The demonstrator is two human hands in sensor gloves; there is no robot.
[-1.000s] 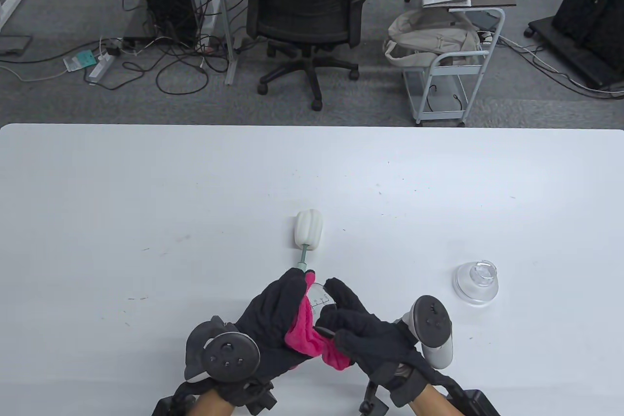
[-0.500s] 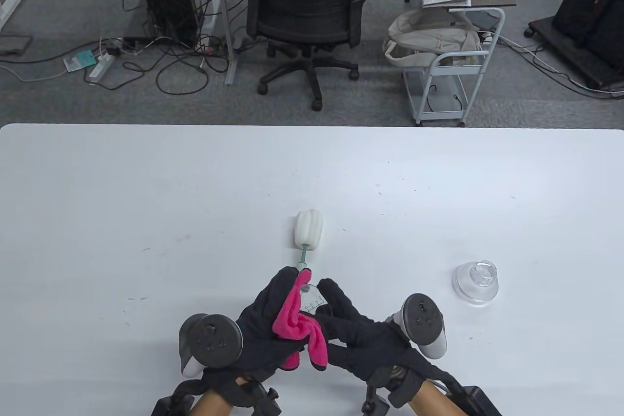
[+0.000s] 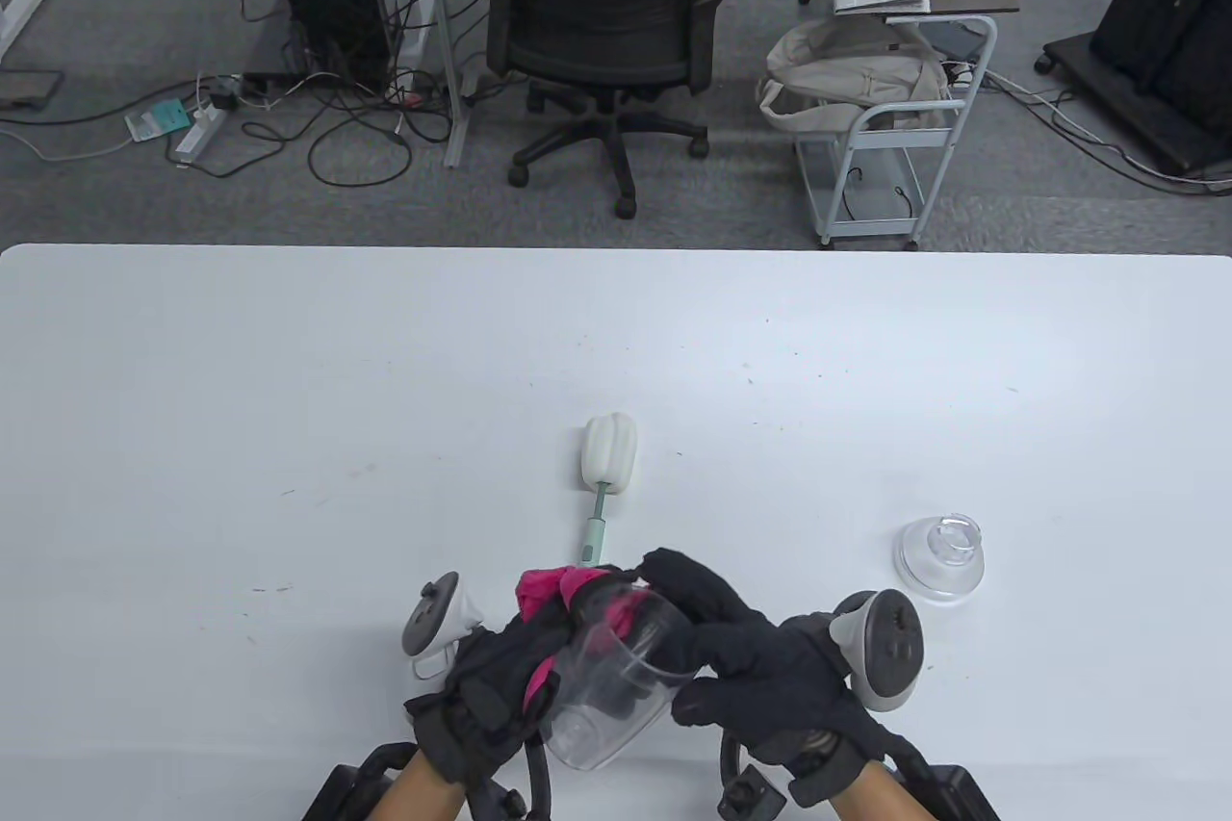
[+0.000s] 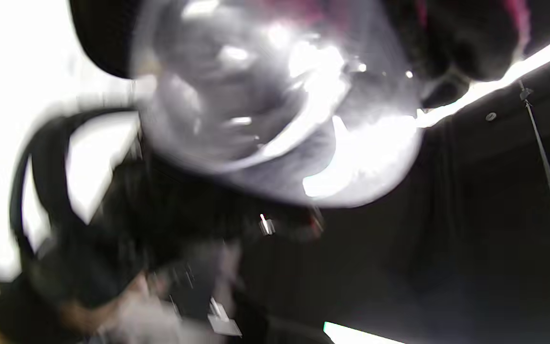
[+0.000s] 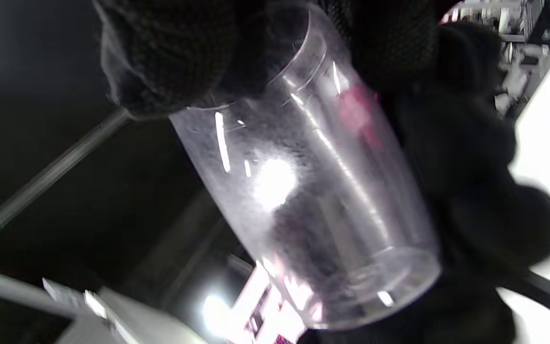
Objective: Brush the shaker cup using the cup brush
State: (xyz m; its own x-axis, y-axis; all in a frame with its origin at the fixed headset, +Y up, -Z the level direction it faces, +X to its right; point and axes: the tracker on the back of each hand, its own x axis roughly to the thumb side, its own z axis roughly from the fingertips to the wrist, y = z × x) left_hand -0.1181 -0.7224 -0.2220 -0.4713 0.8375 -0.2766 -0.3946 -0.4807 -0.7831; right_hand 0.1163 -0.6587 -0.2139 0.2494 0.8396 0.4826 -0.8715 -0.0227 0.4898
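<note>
The clear shaker cup [image 3: 606, 691] is held tilted above the table's near edge, its base toward me. My right hand [image 3: 746, 657] grips its upper wall. My left hand [image 3: 496, 681] holds a pink cloth [image 3: 547, 586] against the cup's left side and mouth; how the fingers lie I cannot tell. The cup brush [image 3: 610, 455], with a white sponge head and a green handle, lies on the table just beyond both hands, untouched. The cup's base fills the blurred left wrist view [image 4: 275, 110]. In the right wrist view my fingers [image 5: 160, 62] grip the cup [image 5: 313, 191] near its rim.
A clear domed lid [image 3: 941, 554] lies on the white table [image 3: 289, 378] to the right of my right hand. An office chair [image 3: 606, 12] and a cart [image 3: 895, 128] stand on the floor beyond the table's far edge.
The cup has tipped up so its base faces me and shows clear of the hands. My left hand has rolled over and the pink cloth has bunched at the cup's mouth. The brush and lid have not moved.
</note>
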